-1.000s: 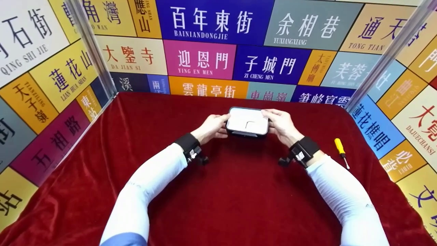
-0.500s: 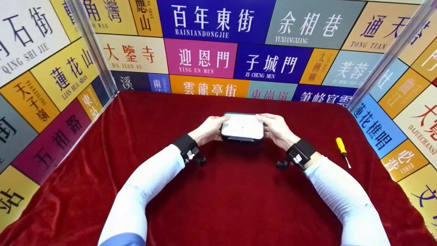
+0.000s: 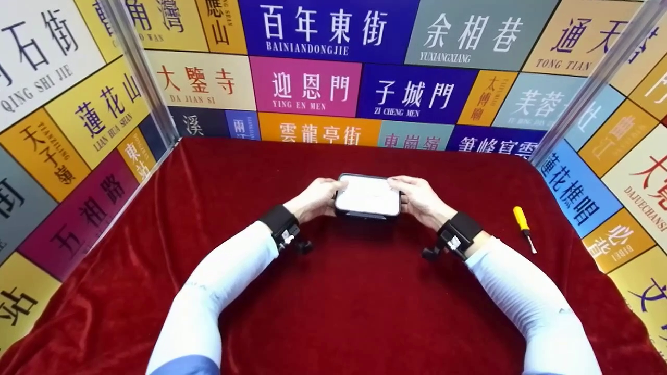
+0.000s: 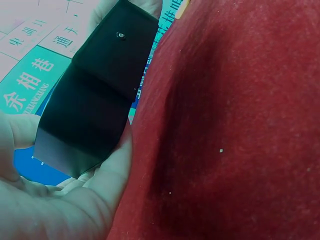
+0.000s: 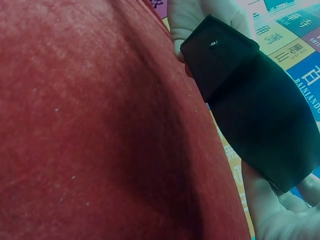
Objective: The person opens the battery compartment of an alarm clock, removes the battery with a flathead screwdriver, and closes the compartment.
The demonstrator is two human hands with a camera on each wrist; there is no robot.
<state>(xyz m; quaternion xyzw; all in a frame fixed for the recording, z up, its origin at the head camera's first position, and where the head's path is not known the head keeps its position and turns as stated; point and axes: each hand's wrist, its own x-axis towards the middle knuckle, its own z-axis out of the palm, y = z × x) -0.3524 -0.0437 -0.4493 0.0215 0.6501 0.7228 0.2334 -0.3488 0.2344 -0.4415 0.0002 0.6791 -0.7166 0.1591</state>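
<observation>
A black box with rounded corners and a bright white face (image 3: pixel 369 196) is held up over the far middle of the red cloth in the head view. My left hand (image 3: pixel 315 198) grips its left end, thumb over the rim of the face. At the opposite end my right hand (image 3: pixel 421 199) grips it the same way. From the left wrist, the box's dark side (image 4: pixel 90 110) shows a stepped panel with a small screw (image 4: pixel 120 35). The right wrist view has the same black side (image 5: pixel 265 110) raised off the cloth. Glare washes out the white face.
A screwdriver with a yellow handle (image 3: pixel 520 217) lies on the red cloth (image 3: pixel 375 297) at the right. Printed sign panels (image 3: pixel 307 86) wall in the back and both sides, with clear upright posts (image 3: pixel 583 83) at the corners.
Both hands have brought the box slightly left and nearer to me. Its face has tilted, and the dark angled line seen on it earlier has faded into the glare.
</observation>
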